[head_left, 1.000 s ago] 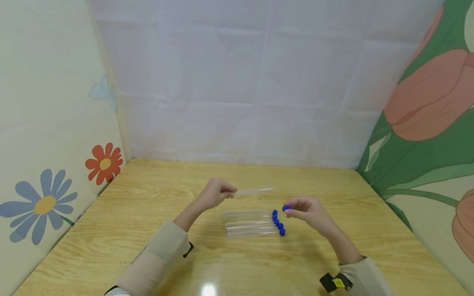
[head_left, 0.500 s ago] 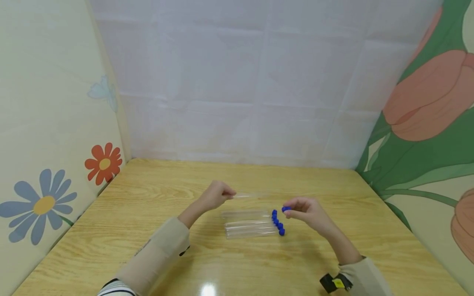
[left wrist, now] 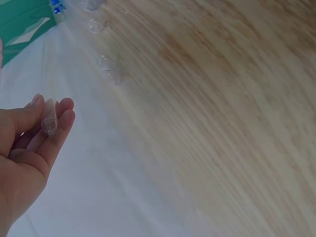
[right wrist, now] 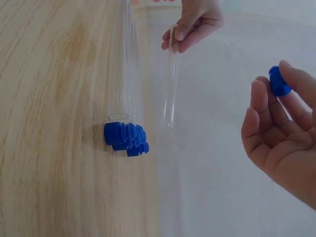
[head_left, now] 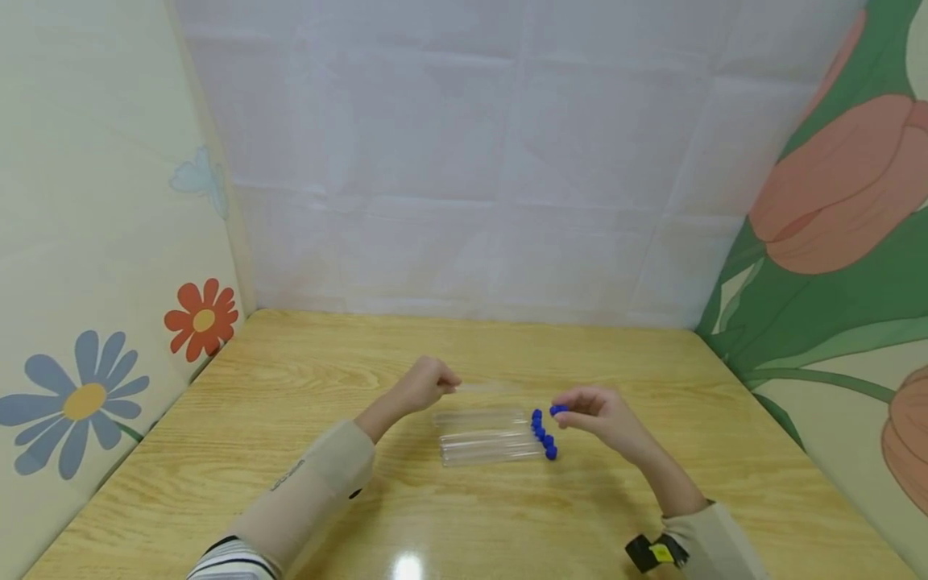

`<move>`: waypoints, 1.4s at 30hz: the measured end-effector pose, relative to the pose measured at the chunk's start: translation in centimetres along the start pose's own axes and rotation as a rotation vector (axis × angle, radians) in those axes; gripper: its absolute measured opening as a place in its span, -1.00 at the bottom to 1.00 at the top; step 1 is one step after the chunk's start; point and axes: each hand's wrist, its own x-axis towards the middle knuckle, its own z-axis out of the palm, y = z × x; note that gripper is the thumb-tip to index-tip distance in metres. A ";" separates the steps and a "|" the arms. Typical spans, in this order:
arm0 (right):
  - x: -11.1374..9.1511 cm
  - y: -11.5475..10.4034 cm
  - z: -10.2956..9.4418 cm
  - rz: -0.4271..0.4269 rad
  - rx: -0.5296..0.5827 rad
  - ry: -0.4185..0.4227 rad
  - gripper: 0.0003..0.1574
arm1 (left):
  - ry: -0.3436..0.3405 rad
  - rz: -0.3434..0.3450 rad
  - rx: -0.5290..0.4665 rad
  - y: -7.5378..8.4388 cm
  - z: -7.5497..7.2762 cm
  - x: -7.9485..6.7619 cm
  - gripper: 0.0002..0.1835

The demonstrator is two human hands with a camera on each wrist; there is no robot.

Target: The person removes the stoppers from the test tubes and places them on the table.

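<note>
My left hand point(head_left: 423, 385) pinches a clear test tube point(right wrist: 171, 94) near its rounded closed end point(left wrist: 50, 126), above the table. The tube's other end points toward my right hand point(head_left: 605, 415), with a gap between. Thumb and fingertips of the right hand pinch a blue stopper point(right wrist: 279, 83), its ribbed part facing the tube side. Below, several clear test tubes point(head_left: 486, 443) lie side by side on the table. Several blue stoppers point(right wrist: 118, 134) sit in a row by their right ends. In the head view the held tube is faint against the wood.
Under everything is a wood-grain table point(head_left: 290, 362). A white cloth point(head_left: 464, 161) hangs behind its far edge. Painted flower panels point(head_left: 87, 242) stand along the left and right sides.
The left hand has come down slightly with the test tube, bringing it closer to the level of the stopper. The right hand has barely moved.
</note>
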 end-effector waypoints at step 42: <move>0.2 0.1 0.0 0.010 0.001 -0.053 -0.71 | -0.129 0.014 0.106 -2.3 1.9 0.5 -0.88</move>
